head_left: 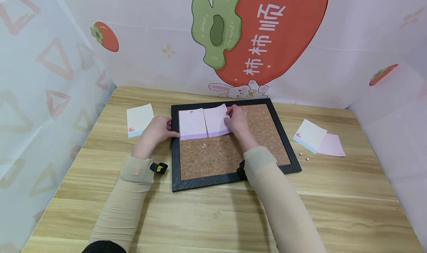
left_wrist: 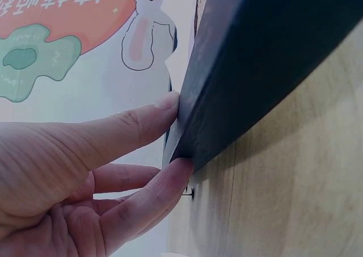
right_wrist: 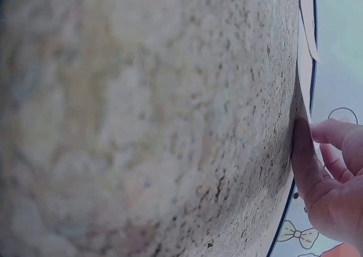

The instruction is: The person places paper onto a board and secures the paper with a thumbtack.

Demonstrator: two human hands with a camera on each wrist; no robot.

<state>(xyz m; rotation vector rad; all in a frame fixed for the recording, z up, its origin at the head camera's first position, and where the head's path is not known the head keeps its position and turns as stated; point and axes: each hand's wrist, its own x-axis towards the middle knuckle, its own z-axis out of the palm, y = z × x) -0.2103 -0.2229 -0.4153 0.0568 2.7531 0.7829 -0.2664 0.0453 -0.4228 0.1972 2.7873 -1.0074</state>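
Note:
A black-framed cork board [head_left: 263, 134] lies on the table, bearing two pink notes side by side along its upper left. The left note [head_left: 192, 125] has a round thumbtack [head_left: 191, 112] near its top. Between thumb and fingers, my right hand [head_left: 238, 120] pinches the right edge of the second note [head_left: 215, 120], whose edge curls up from the cork. My left hand [head_left: 158, 130] grips the board's left frame edge, the thumb [left_wrist: 153, 112] on its upper side and a finger below. A small pin [left_wrist: 190, 193] shows just beyond that finger in the left wrist view.
Left of the board lies a white note [head_left: 138, 117] with a blue strip. To its right, another white note [head_left: 310, 134] overlaps a pink one [head_left: 331, 145], with two tacks [head_left: 307, 159] nearby. Small shiny bits [head_left: 204, 145] sit on the cork. A printed cloth backdrop [head_left: 150, 71] rises behind the table.

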